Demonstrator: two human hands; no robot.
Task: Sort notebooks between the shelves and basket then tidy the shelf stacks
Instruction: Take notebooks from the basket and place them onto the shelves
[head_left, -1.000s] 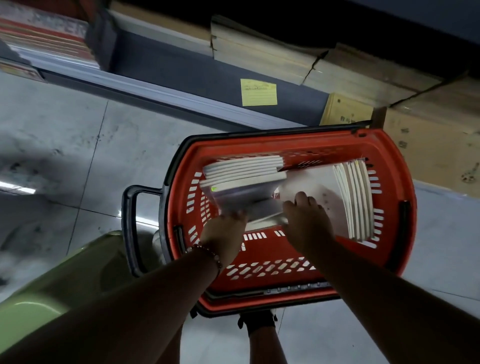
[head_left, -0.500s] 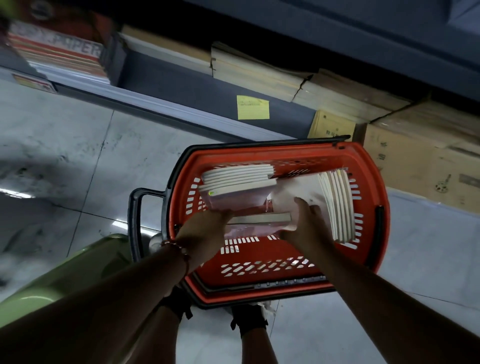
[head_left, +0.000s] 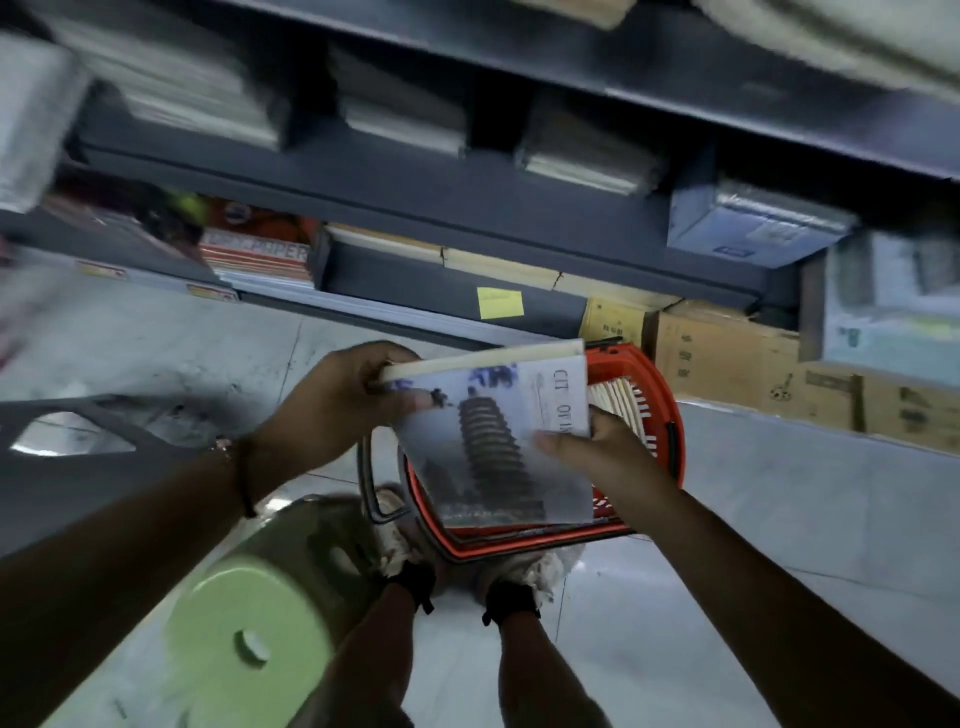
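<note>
Where both hands were down in the basket (head_left: 670, 415) a second ago, the left hand (head_left: 332, 400) and right hand (head_left: 587, 452) now grip a notebook stack (head_left: 493, 436) lifted clear (tower cover up); shelving likely comes next.

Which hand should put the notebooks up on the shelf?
Probably the left hand. It grips the notebooks by their upper end, the end nearest the shelf, so it could steer them in. The right hand pinches the nearer side edge and could steady them.
</note>
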